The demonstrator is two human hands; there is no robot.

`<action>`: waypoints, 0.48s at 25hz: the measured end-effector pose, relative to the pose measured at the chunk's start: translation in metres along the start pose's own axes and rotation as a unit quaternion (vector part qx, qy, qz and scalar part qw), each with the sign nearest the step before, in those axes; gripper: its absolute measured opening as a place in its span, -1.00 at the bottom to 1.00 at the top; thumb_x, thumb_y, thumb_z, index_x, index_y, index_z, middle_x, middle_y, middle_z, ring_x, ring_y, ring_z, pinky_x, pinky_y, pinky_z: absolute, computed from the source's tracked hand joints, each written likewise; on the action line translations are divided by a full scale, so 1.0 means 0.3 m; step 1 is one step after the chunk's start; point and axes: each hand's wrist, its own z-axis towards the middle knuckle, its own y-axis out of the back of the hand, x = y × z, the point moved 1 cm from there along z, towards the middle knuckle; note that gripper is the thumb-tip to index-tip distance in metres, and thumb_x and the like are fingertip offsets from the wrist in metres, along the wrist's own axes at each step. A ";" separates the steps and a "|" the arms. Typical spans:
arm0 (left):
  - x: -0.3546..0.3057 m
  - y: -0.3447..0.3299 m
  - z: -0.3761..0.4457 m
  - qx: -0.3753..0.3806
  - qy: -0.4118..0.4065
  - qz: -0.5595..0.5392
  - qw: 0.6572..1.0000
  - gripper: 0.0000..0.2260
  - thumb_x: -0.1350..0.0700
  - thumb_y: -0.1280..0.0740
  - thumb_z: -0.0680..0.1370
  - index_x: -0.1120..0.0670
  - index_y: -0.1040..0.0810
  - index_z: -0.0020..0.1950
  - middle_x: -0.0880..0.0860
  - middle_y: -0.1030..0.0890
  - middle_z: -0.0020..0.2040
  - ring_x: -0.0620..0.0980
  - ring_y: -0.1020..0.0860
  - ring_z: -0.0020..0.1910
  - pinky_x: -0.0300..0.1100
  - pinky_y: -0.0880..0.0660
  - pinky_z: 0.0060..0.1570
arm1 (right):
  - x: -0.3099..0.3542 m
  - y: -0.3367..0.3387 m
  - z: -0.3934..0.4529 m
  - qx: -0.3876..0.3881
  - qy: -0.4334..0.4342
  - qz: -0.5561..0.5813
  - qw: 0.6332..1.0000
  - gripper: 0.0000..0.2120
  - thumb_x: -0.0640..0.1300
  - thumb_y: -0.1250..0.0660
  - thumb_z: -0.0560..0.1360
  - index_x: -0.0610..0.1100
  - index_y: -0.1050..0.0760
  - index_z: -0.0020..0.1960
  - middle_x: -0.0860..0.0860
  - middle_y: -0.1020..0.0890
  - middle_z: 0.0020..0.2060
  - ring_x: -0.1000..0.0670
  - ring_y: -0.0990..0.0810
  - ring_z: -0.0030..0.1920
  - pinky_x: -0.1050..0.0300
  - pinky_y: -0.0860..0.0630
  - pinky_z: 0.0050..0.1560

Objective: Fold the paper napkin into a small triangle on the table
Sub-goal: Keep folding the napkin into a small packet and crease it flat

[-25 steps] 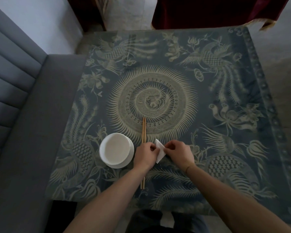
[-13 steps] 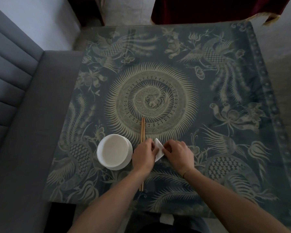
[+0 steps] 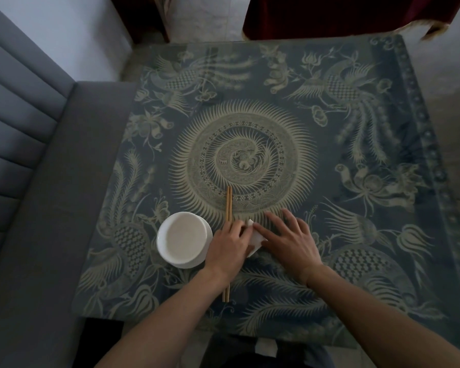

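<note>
A small white folded paper napkin (image 3: 256,240) lies on the patterned blue tablecloth (image 3: 356,208), near the front edge, mostly covered by both hands. My left hand (image 3: 227,248) rests on its left part with fingers curled over it. My right hand (image 3: 287,239) lies flat with fingers spread, its fingertips pressing down on the napkin's right side. Only a narrow white strip and the top corner of the napkin show between the hands.
A white bowl on a saucer (image 3: 182,240) stands just left of my left hand. A pair of wooden chopsticks (image 3: 228,205) lies lengthwise under my left wrist. A grey sofa (image 3: 37,181) runs along the table's left side.
My right hand has opened from a pinch into a flat, spread palm pressing on the napkin. The napkin now lies lower and more covered.
</note>
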 end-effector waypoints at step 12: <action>-0.002 0.023 -0.017 0.032 0.005 0.059 0.998 -0.37 -0.18 -0.29 0.55 0.02 -0.21 0.54 0.07 -0.42 0.30 0.12 -0.39 0.17 -0.01 -0.41 0.03 | -0.005 -0.042 -0.020 0.085 -0.003 -0.045 0.995 -0.35 0.37 0.25 0.53 0.20 0.41 0.50 0.02 0.23 0.57 -0.23 0.31 0.52 -0.38 0.23 0.43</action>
